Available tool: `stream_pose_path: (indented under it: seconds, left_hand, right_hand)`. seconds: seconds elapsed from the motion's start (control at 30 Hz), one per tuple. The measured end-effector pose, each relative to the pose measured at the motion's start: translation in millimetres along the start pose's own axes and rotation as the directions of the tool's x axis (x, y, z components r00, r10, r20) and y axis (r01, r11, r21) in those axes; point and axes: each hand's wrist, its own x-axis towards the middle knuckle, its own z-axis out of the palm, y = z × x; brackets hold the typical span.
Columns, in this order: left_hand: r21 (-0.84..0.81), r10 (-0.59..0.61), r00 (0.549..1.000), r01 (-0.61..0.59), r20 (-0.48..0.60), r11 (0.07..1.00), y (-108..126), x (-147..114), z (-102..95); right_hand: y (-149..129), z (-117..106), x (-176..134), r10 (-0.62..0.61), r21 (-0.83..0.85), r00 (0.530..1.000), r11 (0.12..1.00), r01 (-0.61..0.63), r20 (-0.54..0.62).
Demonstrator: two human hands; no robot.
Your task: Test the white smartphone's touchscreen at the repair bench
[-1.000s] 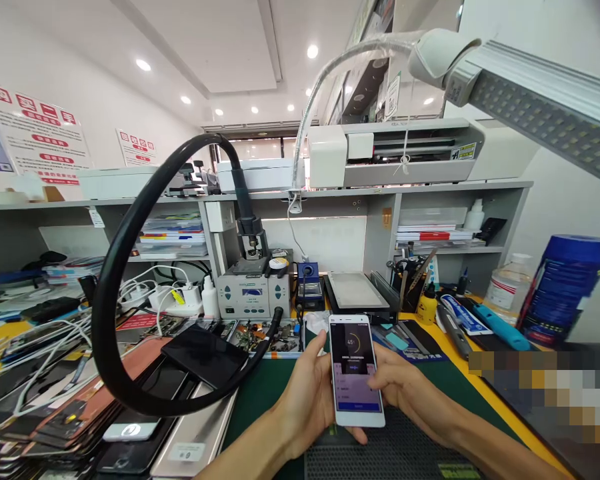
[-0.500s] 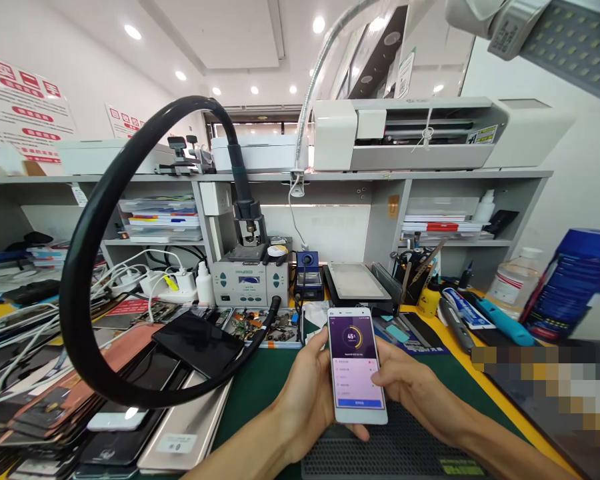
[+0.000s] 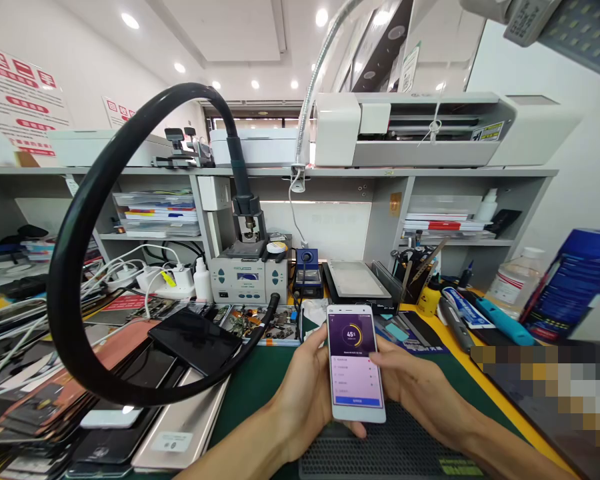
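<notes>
A white smartphone (image 3: 357,390) stands upright between my hands, its lit screen facing me. A yellow ring with "45" glows on the purple upper part; below it are a pale list and a blue bar. My left hand (image 3: 304,383) is closed around the phone's left side, with fingertips showing under its bottom edge. On the other side, my right hand (image 3: 417,383) grips the right edge. Its thumb lies over the screen near the top of the list, and its other fingers are mostly hidden behind the phone. Beneath is a dark perforated mat (image 3: 380,450).
Stacked phones and phone parts (image 3: 45,427) crowd the left. A thick black hose (image 3: 63,287) loops from the grey hot-air station (image 3: 250,283). Circuit boards fill a tray (image 3: 260,343). At right are a turquoise tool (image 3: 505,321), a clear bottle (image 3: 513,283) and a blue container (image 3: 575,280).
My right thumb has moved up the screen, from the middle of the list to its top row. The phone stays in my hands, and the view has shifted slightly.
</notes>
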Motion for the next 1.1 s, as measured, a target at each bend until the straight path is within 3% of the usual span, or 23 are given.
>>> stream_pose_path:
  seconds: [0.23, 0.53, 1.1]
  left_hand:
    - [0.010, 0.011, 1.000, -0.012, 0.029, 1.000, 1.0, -0.6, -0.4]
    - [0.010, 0.010, 0.999, -0.011, 0.034, 1.000, 1.8, -3.1, 2.1]
    - [0.001, -0.019, 0.993, 0.019, 0.116, 1.000, 3.6, -4.3, -2.1]
  right_hand:
    - [-3.8, -6.0, 4.2, 0.087, 0.111, 0.996, 0.990, -0.089, 0.024]
    - [-6.0, -2.3, 6.7, 0.080, 0.164, 0.997, 0.983, -0.079, 0.002]
    - [-7.7, -0.6, 5.2, 0.103, 0.127, 0.995, 0.987, -0.101, -0.010]
